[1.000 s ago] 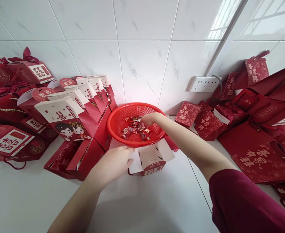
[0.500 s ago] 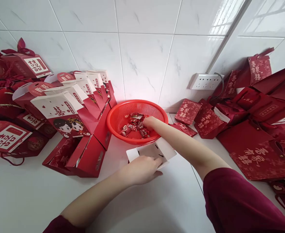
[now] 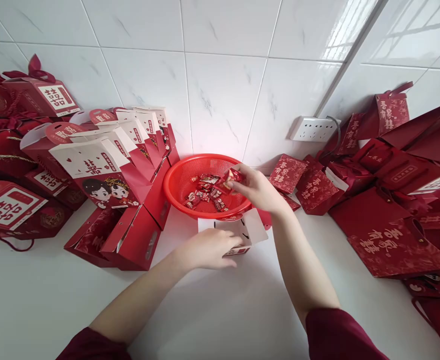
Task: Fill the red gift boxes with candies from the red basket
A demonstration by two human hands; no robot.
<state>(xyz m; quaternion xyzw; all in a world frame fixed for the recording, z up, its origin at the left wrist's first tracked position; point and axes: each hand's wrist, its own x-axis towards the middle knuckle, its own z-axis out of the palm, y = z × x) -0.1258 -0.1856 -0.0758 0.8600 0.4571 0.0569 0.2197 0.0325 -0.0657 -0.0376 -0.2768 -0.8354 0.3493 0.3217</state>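
Observation:
A red mesh basket (image 3: 175,192) stands near the wall with several red-wrapped candies (image 3: 205,187) in its bottom. My right hand (image 3: 253,187) is raised over the basket's right side, its fingers closed on red-wrapped candies (image 3: 230,179). In front of the basket sits a small box (image 3: 255,227) with its white flaps spread open. My left hand (image 3: 212,248) lies over the box's left and front side, fingers apart and partly inside the opening. The bottom of the box is hidden by this hand.
Left of the basket, a row of red and white boxes (image 3: 103,175) stands upright, with ribboned gift boxes (image 3: 13,210) further left. Red boxes and bags (image 3: 388,240) crowd the right side. A power strip (image 3: 313,129) leans on the tiled wall (image 3: 220,100).
My right hand has lifted out of the basket and now shows candies between its fingers. My left hand has shifted slightly left on the box, its fingers more spread.

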